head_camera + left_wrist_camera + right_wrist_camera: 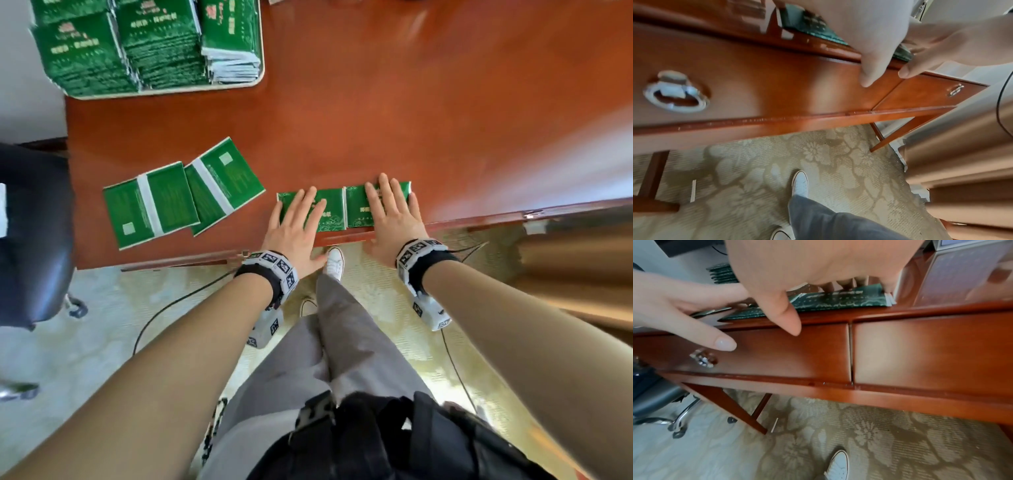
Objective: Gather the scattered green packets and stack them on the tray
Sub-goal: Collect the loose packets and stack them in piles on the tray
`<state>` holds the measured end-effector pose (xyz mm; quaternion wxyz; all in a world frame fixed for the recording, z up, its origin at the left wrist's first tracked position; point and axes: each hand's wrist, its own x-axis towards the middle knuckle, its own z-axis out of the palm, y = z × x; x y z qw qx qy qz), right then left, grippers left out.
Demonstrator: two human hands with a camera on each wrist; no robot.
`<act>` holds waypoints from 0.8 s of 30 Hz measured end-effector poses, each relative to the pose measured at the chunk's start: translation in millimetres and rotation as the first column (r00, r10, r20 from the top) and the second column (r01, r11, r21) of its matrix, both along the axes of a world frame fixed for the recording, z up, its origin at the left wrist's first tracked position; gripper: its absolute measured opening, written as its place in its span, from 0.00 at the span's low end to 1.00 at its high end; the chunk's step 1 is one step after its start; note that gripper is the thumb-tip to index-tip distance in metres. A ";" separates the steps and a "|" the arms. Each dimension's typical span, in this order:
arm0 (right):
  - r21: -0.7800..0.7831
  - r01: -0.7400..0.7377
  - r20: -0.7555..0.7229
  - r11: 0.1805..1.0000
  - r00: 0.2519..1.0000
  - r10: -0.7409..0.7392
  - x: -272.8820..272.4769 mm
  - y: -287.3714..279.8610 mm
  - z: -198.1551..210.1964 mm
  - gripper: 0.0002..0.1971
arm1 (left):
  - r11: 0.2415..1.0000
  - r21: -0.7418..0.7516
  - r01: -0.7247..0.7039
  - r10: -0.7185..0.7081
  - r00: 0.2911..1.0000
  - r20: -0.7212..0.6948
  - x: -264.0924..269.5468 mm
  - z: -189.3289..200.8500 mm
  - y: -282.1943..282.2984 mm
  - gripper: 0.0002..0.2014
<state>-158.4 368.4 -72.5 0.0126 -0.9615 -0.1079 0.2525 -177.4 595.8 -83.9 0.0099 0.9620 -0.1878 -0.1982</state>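
Note:
Two green packets lie side by side at the front edge of the red-brown table (376,120). My left hand (294,222) lies flat with straight fingers on the left packet (332,216). My right hand (394,212) lies flat on the right packet (356,209), which also shows in the right wrist view (849,300). Both thumbs hang over the table edge. Two more packets (150,209) (224,185) lie face down and overlapping to the left, white strips up. The tray (239,85) at the far left corner carries three tall stacks of green packets (157,44).
A black office chair (30,233) stands at the table's left end. Drawer fronts with metal handles (676,95) run under the front edge. A tan curtain (575,267) hangs at the right. A black cable (164,308) trails over the patterned carpet by my white shoe (334,262).

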 end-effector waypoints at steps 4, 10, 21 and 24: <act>-0.008 -0.017 0.046 1.000 0.999 0.017 -26.7 3.0 -2.5 0.50 | 0.999 0.004 -0.048 0.048 0.998 0.027 -32.1 2.1 -4.3 0.44; 0.029 -0.004 0.051 1.000 0.999 0.002 -32.0 -0.9 17.9 0.33 | 0.995 -0.042 -0.089 0.091 0.994 0.052 -32.1 20.6 -10.3 0.31; -0.036 -0.087 0.075 0.996 0.993 0.089 61.4 5.0 146.6 0.10 | 0.991 0.026 -0.132 0.127 0.982 0.137 54.5 147.3 5.3 0.18; 0.001 -0.135 0.179 0.991 0.975 0.132 105.5 16.2 181.9 0.08 | 0.977 0.023 -0.213 0.204 0.956 0.210 80.5 185.7 16.7 0.19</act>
